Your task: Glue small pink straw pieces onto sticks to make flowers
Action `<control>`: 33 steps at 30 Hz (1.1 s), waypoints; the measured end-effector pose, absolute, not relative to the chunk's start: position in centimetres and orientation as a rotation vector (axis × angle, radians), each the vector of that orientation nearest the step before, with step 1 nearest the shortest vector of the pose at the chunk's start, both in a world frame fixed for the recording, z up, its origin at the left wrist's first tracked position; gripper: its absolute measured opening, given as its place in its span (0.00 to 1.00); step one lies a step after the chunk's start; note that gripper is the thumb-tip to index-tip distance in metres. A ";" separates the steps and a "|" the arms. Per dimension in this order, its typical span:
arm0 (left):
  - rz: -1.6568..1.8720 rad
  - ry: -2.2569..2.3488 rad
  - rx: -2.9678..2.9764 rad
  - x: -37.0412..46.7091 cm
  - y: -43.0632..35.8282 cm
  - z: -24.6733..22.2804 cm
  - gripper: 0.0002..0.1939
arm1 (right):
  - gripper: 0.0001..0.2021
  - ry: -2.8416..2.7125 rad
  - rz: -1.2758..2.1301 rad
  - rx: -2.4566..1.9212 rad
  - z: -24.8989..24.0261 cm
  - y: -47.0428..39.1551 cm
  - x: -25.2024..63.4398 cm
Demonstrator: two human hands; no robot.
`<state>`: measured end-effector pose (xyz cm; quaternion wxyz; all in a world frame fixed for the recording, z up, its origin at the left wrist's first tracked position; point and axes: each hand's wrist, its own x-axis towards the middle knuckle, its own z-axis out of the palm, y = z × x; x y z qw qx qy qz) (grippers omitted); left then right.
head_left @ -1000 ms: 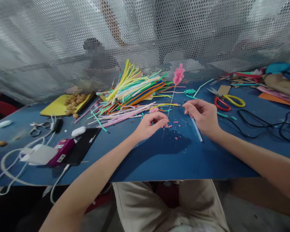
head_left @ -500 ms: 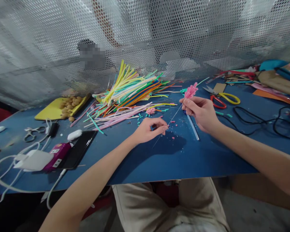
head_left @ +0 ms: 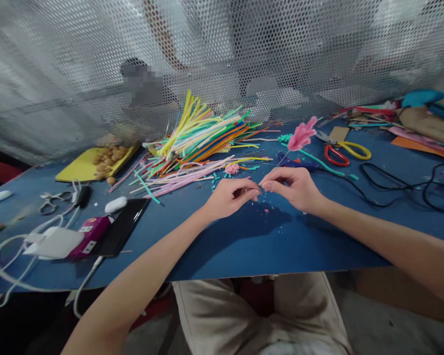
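Observation:
My left hand is closed, thumb and fingertips pinched together near the middle of the table. Fingertip to fingertip with it, my right hand is closed in the same way. A thin wire runs up and right from between the fingers to a fuzzy pink pipe-cleaner flower, which tilts in the air beyond the right hand. The fingers hide the wire's lower part. Behind my right hand lies a dark blue glue gun, partly covered. A small pink fuzzy cluster rests beyond my left hand.
A heap of coloured pipe cleaners lies at the back. Scissors and a black cord are on the right. On the left are a phone, a white charger, small scissors and a yellow sheet bearing brown lumps.
My right hand has slid down and left from the base of the pink flower to meet my left hand. The flower now stands free of the fingers. The left hand has hardly moved.

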<state>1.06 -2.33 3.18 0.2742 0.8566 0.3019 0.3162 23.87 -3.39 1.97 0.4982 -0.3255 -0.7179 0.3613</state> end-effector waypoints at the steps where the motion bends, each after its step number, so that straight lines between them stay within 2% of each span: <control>1: 0.856 0.821 2.314 1.1 -2.4 3.3 0.19 | 0.09 -1.779 0.843 -0.785 2.0 -3.6 23.7; 7: 0.882 0.915 2.264 0.9 -1.8 3.2 0.20 | 0.07 -1.664 0.612 -0.885 2.5 -3.4 24.2; 13: 0.782 1.053 2.523 0.0 0.0 1.8 0.14 | 0.13 -1.687 0.411 -0.895 3.2 -2.8 25.6; 17: 0.805 1.086 2.618 -0.1 0.1 1.5 0.11 | 0.11 -1.764 0.315 -0.873 3.4 -2.9 25.6; 22: 1.029 1.020 2.516 0.6 -0.9 2.1 0.15 | 0.09 -1.945 0.255 -0.803 2.9 -3.1 25.1; 28: 1.230 0.854 2.447 0.9 -1.8 2.6 0.13 | 0.10 -2.101 0.281 -0.735 1.9 -2.8 24.5; 33: 1.215 0.705 2.414 0.9 -1.3 2.4 0.13 | 0.10 -2.248 0.285 -0.781 0.8 -2.4 24.2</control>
